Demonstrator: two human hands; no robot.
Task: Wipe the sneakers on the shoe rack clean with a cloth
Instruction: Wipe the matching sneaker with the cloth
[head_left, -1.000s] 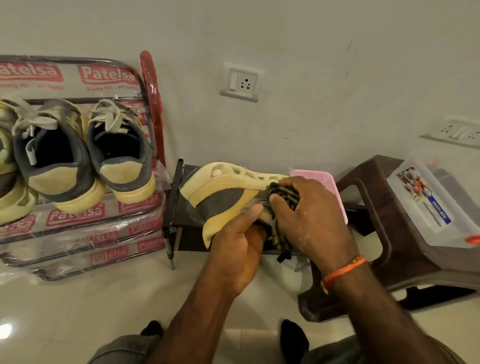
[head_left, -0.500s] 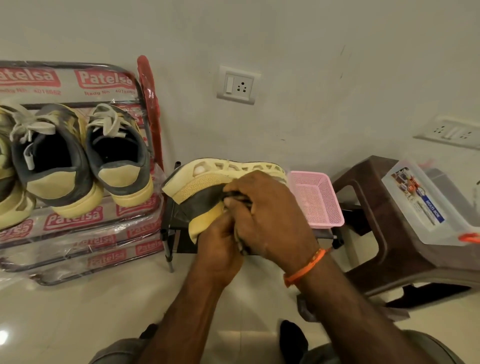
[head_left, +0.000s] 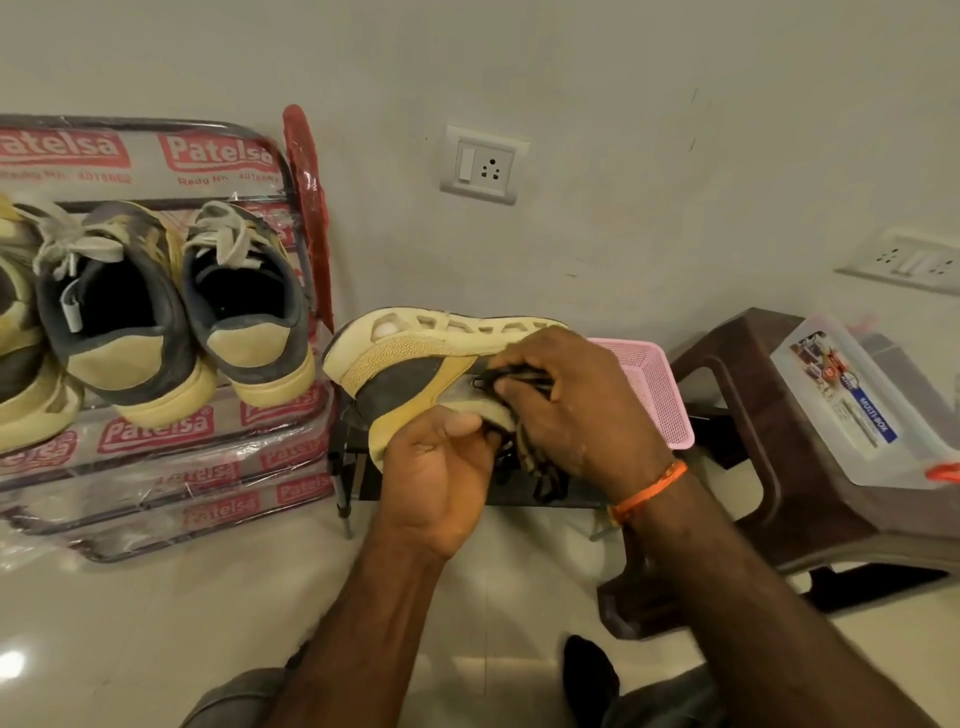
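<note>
Here, from the head view, the left hand (head_left: 439, 470) is gripping a yellow-and-grey sneaker (head_left: 415, 364) tipped on its side, sole facing up. The right hand (head_left: 571, 400) is clutching a dark striped cloth (head_left: 535, 457) against it — just right of the shoe rack (head_left: 270, 156) (two more sneakers (head_left: 182, 312) are sitting there).

Domestic interior, likely hallway or room corner. Evidence: plain painted wall (head_left: 675, 130) with switch-and-socket plate (head_left: 484, 165); glossy tiled floor (head_left: 156, 623); metal shoe rack (head_left: 156, 436), plastic wrap on, carrying worn sneakers (head_left: 171, 312); brown plastic stool (head_left: 753, 467); pink basket (head_left: 654, 389); storage box (head_left: 852, 400).
</note>
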